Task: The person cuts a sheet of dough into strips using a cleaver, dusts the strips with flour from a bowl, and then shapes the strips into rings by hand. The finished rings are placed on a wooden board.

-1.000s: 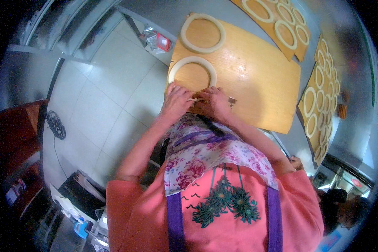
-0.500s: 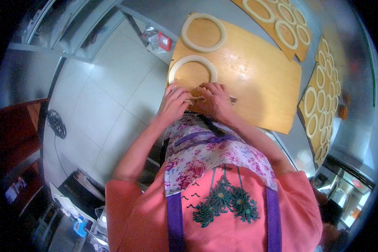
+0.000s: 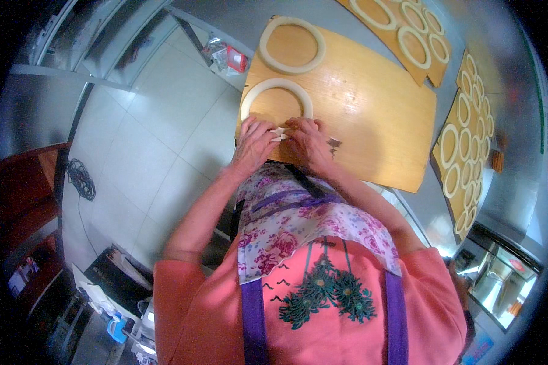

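Observation:
A pale dough ring [image 3: 277, 83] lies at the near left of a wooden board [image 3: 371, 115]. Its near side runs under both my hands. My left hand [image 3: 254, 141] has its fingers curled on the ring's near left, and my right hand [image 3: 309, 141] grips it at the near right. Between my fingertips a short stretch of the dough shows, where two ends seem to meet; the exact join is partly hidden. Farther up the board lies another dough ring [image 3: 263, 52], whole and untouched.
Farther right, a wooden board [image 3: 421, 74] and another board [image 3: 439, 157] carry several dough rings on the metal table. Tiled floor [image 3: 158, 131] lies to the left, with a coiled black cable [image 3: 82, 180]. A red-edged package [image 3: 236, 59] sits beyond the board's left edge.
My hands have drawn the near ends of the dough strip up and together, slightly farther from me. The board has shifted a little to the left.

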`<state>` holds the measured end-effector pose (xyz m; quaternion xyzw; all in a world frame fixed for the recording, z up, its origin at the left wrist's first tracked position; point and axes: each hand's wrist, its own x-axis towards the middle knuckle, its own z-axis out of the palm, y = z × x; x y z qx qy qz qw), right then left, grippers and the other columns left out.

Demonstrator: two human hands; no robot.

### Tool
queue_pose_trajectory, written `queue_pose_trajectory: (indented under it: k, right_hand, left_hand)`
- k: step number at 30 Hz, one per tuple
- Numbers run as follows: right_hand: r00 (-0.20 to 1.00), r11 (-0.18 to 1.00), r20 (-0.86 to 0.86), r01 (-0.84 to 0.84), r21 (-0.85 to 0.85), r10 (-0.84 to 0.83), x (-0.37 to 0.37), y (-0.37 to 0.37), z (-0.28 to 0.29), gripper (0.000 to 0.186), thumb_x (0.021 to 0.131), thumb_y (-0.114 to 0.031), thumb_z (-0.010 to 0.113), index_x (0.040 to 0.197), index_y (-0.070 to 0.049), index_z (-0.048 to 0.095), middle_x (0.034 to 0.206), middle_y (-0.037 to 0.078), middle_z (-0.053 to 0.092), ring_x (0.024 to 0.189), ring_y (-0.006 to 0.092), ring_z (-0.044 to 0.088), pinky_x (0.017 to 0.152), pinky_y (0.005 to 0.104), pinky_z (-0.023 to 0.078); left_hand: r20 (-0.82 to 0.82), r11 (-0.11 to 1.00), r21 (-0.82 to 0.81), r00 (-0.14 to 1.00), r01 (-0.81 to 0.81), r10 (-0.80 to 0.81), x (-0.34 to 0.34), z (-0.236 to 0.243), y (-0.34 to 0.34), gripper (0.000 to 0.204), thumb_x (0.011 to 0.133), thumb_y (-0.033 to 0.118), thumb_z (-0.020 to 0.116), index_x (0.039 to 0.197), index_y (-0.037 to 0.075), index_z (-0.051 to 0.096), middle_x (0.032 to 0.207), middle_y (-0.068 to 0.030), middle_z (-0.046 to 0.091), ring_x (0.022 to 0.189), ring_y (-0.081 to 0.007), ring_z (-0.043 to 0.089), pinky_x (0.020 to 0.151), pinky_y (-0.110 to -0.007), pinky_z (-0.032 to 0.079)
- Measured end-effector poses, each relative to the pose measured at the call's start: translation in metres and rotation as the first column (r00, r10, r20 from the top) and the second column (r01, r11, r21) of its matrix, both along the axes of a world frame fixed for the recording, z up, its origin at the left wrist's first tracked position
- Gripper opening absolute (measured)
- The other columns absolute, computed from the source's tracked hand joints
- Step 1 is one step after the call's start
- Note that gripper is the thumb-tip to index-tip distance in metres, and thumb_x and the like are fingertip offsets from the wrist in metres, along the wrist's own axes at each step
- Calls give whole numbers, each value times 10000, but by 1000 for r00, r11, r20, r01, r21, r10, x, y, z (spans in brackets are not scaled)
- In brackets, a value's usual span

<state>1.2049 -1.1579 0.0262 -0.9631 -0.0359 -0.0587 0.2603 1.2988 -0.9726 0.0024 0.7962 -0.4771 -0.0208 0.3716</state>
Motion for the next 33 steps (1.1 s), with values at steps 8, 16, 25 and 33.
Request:
queue_pose_trajectory:
  k: [8, 16, 25, 33]
  right_hand:
    - [996, 998, 64, 57, 37, -60, 1, 12, -3, 297, 732, -141, 682, 1026, -102, 679, 1172, 48, 603, 1168, 260, 516, 986, 492, 308]
    - [993, 995, 87, 74, 70, -80, -1, 16, -6, 284, 722, -173, 709, 998, -110, 694, 1160, 42, 609, 1175, 265, 512, 986, 494, 301]
    - [999, 995, -5, 42, 94, -42, -3, 11, -4, 328, 724, -188, 723, 1038, -109, 676, 1194, 56, 596, 1188, 273, 497, 1007, 493, 301]
    - [983, 991, 169, 55, 122, -75, 1, 26, -7, 323, 643, -141, 765, 948, -85, 676, 1109, 65, 626, 1116, 283, 544, 978, 459, 341]
  left_hand:
    - [-94, 997, -66, 995, -43, 37, -4, -9, -5, 187, 769, 97, 684, 947, 44, 661, 1073, -89, 620, 1092, -282, 560, 1089, -510, 290]
    - [-129, 994, -106, 992, -11, -3, -6, -11, -8, 138, 763, 78, 683, 890, 31, 654, 1063, -97, 624, 1095, -284, 567, 1085, -499, 311]
    - [-120, 996, 90, 993, 0, 11, -1, 14, 0, 232, 756, 80, 678, 986, 61, 695, 1111, -97, 618, 1125, -279, 552, 1099, -492, 289]
    - [-180, 997, 14, 981, -74, 76, -3, 8, 4, 345, 749, 25, 612, 1092, 56, 637, 1092, -100, 629, 1101, -261, 570, 1138, -481, 234]
